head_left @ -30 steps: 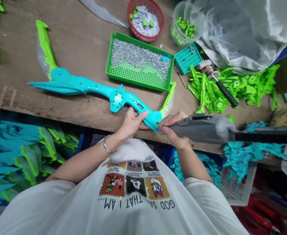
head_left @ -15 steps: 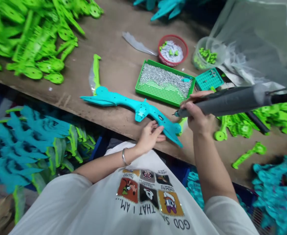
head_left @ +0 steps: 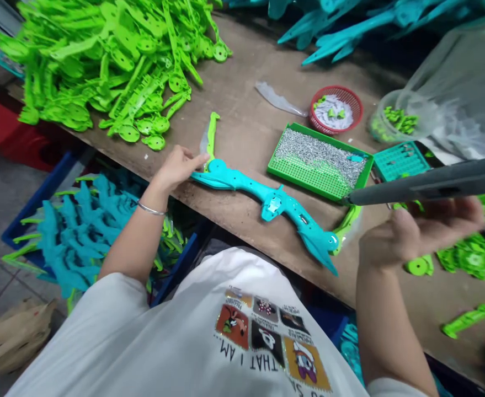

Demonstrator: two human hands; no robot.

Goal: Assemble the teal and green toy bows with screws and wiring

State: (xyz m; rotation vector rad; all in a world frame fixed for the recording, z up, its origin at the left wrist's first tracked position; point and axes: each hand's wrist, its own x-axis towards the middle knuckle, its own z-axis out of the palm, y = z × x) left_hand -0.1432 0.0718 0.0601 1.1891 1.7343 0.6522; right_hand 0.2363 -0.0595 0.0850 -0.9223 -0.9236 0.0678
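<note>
A turquoise plastic toy bow (head_left: 254, 190) lies across the near part of the table, with a green arm holding a clear blade at each end. My left hand (head_left: 181, 168) is closed around its left tip, beside the upright green arm (head_left: 211, 134); some fingertips are hidden. At the right, my right hand (head_left: 422, 229) is open, palm up and fingers stretched out. Just above it a grey electric screwdriver (head_left: 432, 182) hangs tilted, its tip pointing left over the green tray's corner. The fingers are not wrapped round it.
A green tray (head_left: 308, 184) of small metal screws lies behind the bow. Past it stand a red basket (head_left: 317, 120) and a clear tub (head_left: 424, 132). Green parts (head_left: 118, 71) are heaped at the left. A blue crate (head_left: 31, 220) of turquoise parts stands below the table edge.
My left hand has gone from the bow's right half to its left tip. My right hand has let go of the screwdriver and opened beneath it. The view has shifted left.
</note>
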